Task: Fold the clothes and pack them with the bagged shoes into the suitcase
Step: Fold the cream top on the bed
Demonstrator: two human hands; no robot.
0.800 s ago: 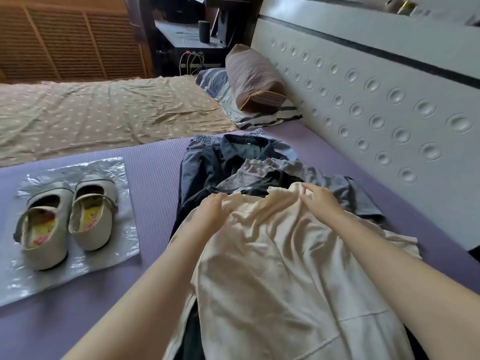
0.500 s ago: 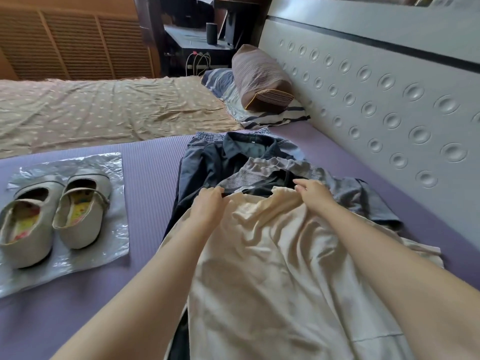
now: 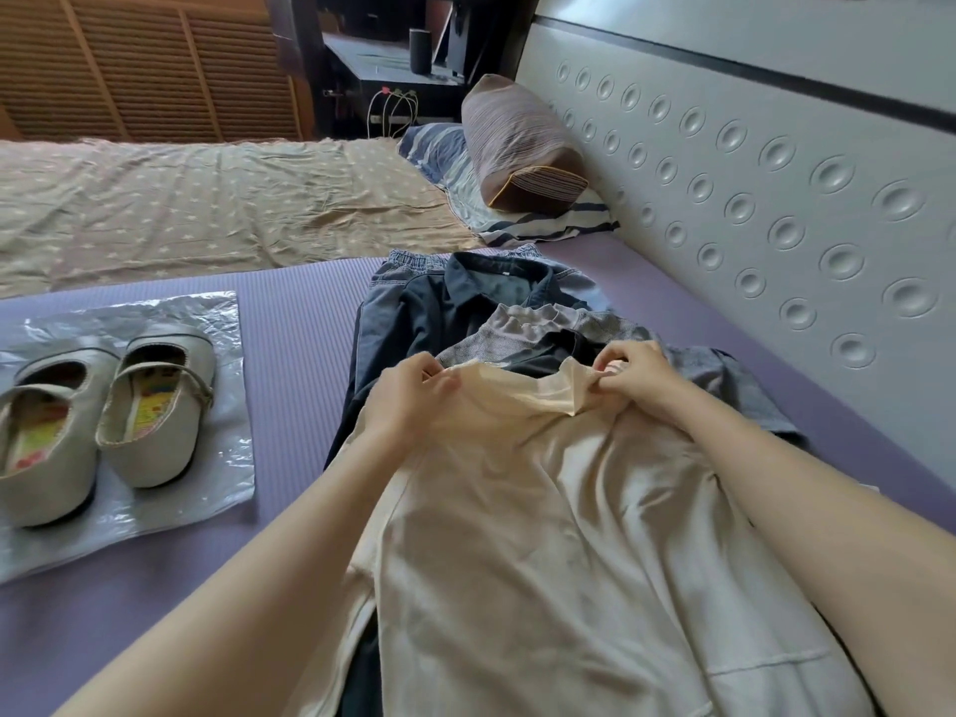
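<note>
A cream shirt (image 3: 543,535) lies on top of a pile of clothes on the purple mat (image 3: 289,323). My left hand (image 3: 408,401) pinches its top edge on the left, and my right hand (image 3: 639,377) pinches the same edge on the right, so the fabric is lifted and stretched between them. Under it lie a dark blue collared shirt (image 3: 445,313), a grey garment (image 3: 548,326) and denim shorts (image 3: 408,263). A pair of beige shoes (image 3: 103,416) stands on a clear plastic bag (image 3: 207,489) at the left. No suitcase is in view.
A padded grey headboard (image 3: 776,209) runs along the right. A striped bolster pillow (image 3: 522,147) lies on a blue striped pillow (image 3: 517,219) at the far end. A beige star-patterned sheet (image 3: 207,204) covers the bed beyond the mat.
Both hands went from resting on the cream shirt's top edge to pinching it and lifting it up. The camera view shifted slightly toward the right.
</note>
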